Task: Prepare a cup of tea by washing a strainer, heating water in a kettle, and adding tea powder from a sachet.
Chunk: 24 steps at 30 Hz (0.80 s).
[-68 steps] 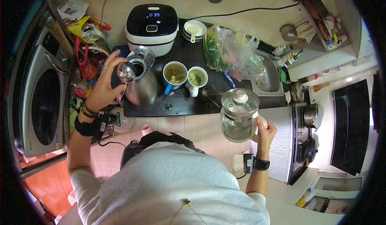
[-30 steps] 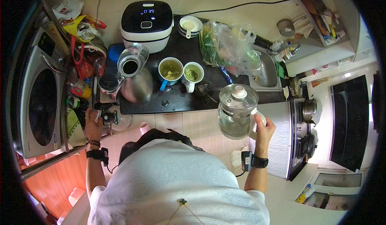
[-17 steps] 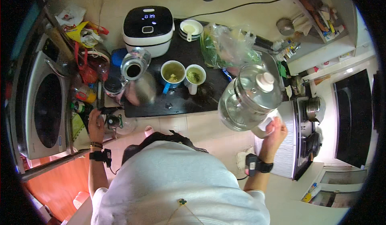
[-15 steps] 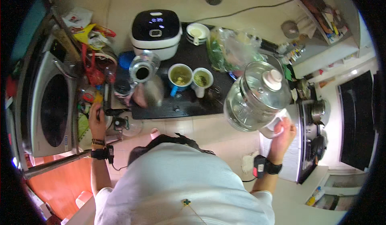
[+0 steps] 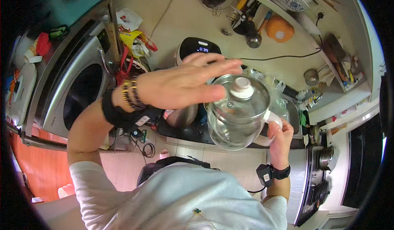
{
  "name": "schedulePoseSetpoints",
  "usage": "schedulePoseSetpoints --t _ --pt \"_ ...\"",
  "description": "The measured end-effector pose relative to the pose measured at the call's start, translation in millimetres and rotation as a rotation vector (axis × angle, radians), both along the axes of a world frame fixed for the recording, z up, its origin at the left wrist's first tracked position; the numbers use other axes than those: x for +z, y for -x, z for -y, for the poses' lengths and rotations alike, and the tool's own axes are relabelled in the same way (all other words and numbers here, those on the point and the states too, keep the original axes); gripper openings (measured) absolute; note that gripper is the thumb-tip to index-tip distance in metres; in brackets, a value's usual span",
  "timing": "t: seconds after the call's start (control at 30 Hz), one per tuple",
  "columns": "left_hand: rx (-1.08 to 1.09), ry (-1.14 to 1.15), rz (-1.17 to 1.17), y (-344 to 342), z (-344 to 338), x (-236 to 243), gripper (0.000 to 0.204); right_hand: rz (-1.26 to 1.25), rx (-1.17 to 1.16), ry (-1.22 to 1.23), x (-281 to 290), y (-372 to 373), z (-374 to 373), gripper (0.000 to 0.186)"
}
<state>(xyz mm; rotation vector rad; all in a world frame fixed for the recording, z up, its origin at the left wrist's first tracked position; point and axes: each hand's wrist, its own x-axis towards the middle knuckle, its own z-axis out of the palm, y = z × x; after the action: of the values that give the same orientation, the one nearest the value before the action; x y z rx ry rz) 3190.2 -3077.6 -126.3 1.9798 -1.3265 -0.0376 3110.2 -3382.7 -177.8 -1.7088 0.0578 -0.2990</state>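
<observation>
A clear glass kettle (image 5: 234, 125) with a white-knobbed lid (image 5: 242, 88) is held up over the dark counter, partly filled with clear liquid. Its white handle is gripped by my right hand (image 5: 280, 141). My left hand (image 5: 180, 82) reaches across at the kettle's left, fingers stretched out, the fingertips near the lid knob. Whether they touch the lid I cannot tell. Behind my left hand a black and white rice cooker (image 5: 200, 45) shows only in part. The two mugs seen earlier are hidden behind my hand and the kettle.
A silver microwave (image 5: 78, 94) stands at the left, bags (image 5: 133, 43) beyond it. Clear plastic bags (image 5: 275, 88) lie behind the kettle. Utensils and an orange item (image 5: 280, 29) hang on the wall. At the right is a stove with pots (image 5: 326, 158).
My left hand has come up from the clutter at the left to beside the kettle lid. The kettle, in my right hand, has shifted left. The head view has turned.
</observation>
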Motion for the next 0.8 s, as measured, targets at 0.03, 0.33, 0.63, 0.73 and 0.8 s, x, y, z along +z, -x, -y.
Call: schedulePoseSetpoints --t 0.03,0.33,0.63,0.73,0.8 --pt "0.01 -0.017 0.016 0 3 0 0.076 -0.033 0.041 0.037 2 -3 -5 0.012" --pt "0.112 0.031 0.129 -11 -7 -38 0.07 -0.127 0.08 0.278 20 -19 -29 0.016" --pt "0.125 0.034 -0.056 -12 -20 -48 0.074 -0.168 0.129 0.453 51 -35 -49 0.019" --pt "0.125 0.042 -0.106 -13 -23 -54 0.074 -0.183 0.152 0.501 55 -41 -50 0.021" --pt "0.135 0.043 -0.102 -14 -24 -57 0.072 -0.193 0.179 0.518 60 -43 -54 0.021"
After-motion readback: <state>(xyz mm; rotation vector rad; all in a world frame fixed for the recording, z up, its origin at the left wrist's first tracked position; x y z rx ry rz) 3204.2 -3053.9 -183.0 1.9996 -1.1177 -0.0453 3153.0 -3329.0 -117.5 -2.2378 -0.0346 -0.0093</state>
